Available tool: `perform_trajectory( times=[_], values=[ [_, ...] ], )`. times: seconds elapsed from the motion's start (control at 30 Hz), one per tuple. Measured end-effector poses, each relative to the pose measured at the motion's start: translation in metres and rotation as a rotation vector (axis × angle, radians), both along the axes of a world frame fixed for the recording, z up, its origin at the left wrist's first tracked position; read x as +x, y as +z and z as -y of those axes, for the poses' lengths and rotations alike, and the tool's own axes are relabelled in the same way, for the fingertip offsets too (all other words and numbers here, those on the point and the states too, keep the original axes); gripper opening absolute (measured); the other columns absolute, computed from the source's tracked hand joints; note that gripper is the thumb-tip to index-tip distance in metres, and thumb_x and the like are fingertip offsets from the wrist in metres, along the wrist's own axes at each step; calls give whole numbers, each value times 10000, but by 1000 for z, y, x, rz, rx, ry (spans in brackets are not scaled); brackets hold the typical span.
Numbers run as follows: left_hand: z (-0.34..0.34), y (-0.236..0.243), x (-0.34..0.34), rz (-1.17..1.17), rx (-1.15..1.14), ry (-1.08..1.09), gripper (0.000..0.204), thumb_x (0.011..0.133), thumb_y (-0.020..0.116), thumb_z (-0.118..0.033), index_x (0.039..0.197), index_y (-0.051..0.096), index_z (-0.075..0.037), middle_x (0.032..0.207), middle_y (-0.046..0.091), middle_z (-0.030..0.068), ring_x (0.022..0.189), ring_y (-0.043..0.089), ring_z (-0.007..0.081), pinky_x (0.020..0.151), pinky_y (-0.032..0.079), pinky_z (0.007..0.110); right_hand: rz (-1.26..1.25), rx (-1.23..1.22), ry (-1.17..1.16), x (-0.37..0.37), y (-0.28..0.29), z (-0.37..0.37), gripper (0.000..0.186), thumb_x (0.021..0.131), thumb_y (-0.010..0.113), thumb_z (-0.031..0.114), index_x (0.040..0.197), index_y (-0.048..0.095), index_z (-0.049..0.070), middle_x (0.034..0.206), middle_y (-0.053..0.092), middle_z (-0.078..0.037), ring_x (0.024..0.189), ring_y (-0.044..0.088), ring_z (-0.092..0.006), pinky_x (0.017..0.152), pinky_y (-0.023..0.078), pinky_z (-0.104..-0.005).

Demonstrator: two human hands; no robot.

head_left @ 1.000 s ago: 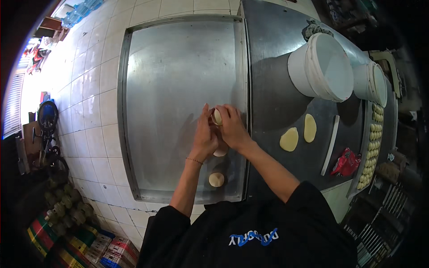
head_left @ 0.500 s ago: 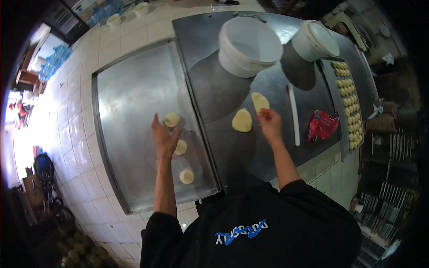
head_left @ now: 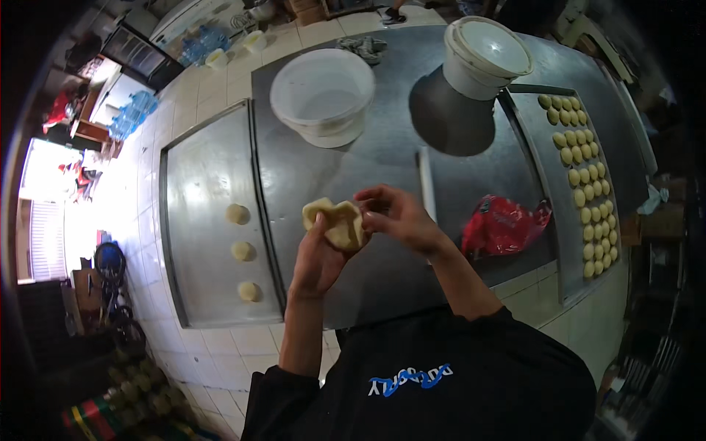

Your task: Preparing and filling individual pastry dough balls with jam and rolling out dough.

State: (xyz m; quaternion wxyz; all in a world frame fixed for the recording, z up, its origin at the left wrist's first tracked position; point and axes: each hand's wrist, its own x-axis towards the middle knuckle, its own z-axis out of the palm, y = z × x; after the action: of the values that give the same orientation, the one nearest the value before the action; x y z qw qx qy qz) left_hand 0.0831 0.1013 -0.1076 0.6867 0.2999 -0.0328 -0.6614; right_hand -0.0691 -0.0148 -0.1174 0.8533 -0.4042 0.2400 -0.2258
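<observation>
My left hand holds pale, flattened dough up over the steel table, thumb pressed on it; the dough has wavy, raised edges. My right hand grips its right edge with fingertips and thumb. To the left, three round dough pieces sit in a column on a shallow metal tray. A white rod lies behind my right hand, partly hidden by it. Beside it on the right is a crumpled red plastic bag.
Two white buckets stand toward the back of the steel table, with a grey cloth between them. A long tray on the right holds several rows of dough balls. Tiled floor surrounds the table.
My hands left the tray for the table and lifted dough from it; the two flat pieces no longer lie there. A third round now rests on the tray. The view turned rightward.
</observation>
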Motion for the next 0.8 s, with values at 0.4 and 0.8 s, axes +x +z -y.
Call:
perform_trajectory(
  times=[0.4,0.8],
  values=[
    [44,128,-91,1691,-239,-12,327,701,765,-22,1021,714,-66,1257,579,224,1224,521,394,1041,414,491,-985,-145,-1014,-312,-130,91,508,774,771,278,1121,576,-39,1105,636,-186,981,623,-309,877,464,-398],
    [104,23,-167,203,56,15,313,996,441,-178,1214,502,39,1172,587,172,1097,576,285,962,478,433,-92,-142,-736,-270,-53,118,252,860,634,83,1098,572,26,851,625,-60,739,600,-126,691,520,-302]
  ],
)
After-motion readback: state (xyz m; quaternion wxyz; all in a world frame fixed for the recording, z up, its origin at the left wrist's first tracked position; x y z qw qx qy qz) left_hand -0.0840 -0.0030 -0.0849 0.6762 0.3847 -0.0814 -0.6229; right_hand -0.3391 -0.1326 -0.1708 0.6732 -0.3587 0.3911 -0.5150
